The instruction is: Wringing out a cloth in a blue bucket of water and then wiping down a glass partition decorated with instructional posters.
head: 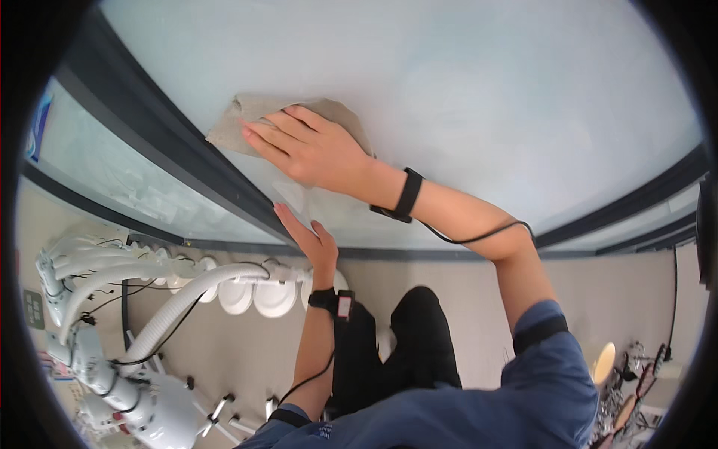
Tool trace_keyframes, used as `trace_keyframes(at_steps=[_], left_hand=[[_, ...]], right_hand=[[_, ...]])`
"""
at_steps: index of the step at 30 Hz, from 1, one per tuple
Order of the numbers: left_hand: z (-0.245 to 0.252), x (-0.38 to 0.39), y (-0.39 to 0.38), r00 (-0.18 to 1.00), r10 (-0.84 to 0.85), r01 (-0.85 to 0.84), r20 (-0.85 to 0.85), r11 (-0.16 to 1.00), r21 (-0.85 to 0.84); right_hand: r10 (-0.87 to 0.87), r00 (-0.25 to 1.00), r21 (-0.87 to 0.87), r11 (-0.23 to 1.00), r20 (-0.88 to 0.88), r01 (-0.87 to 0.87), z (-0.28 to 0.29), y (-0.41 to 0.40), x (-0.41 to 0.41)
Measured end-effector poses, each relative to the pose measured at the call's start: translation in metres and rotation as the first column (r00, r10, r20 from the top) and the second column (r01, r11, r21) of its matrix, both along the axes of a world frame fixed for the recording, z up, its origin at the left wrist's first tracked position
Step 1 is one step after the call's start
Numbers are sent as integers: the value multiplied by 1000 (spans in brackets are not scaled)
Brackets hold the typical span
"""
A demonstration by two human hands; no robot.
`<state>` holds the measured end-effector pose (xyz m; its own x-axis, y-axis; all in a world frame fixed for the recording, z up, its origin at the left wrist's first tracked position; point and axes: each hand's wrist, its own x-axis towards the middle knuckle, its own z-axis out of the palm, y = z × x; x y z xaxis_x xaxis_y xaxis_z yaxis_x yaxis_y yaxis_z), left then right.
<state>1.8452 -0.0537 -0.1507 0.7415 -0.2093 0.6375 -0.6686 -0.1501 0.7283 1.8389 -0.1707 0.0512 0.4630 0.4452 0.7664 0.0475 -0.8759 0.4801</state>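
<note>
My right hand (314,146) lies flat, fingers extended, on a beige cloth (224,126) and presses it against a pale frosted glass panel (477,101). Part of the cloth is hidden under the palm; its far edge is folded up. To the left of the cloth runs the dark frame bar (168,120) of the glass. My left hand (314,241) is raised below the cloth, its fingertips at the dark frame and the thumb apart, holding nothing. Both wrists carry black straps with cables.
At lower left stand white machines (160,409) with corrugated hoses (168,314) and wheeled legs. White round discs (275,297) hang near my left forearm. Another glass pane (134,174) lies beyond the frame bar. Cluttered metallic items (617,393) and a round yellowish object (604,362) are at lower right.
</note>
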Motion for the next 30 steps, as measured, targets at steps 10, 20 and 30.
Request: trace_keyframes(at_steps=[10,20,30], left_hand=[[-89,38,26,996,24,-11,85,988,-155],[-61,64,49,999,-47,46,6,998,48],[-108,59,51,998,-51,52,33,999,-18]], right_hand=[[-151,976,-134,982,-158,130,-99,69,6],[-93,995,-34,995,38,94,60,47,45],[-164,886,-147,957,433,249,152,78,71]])
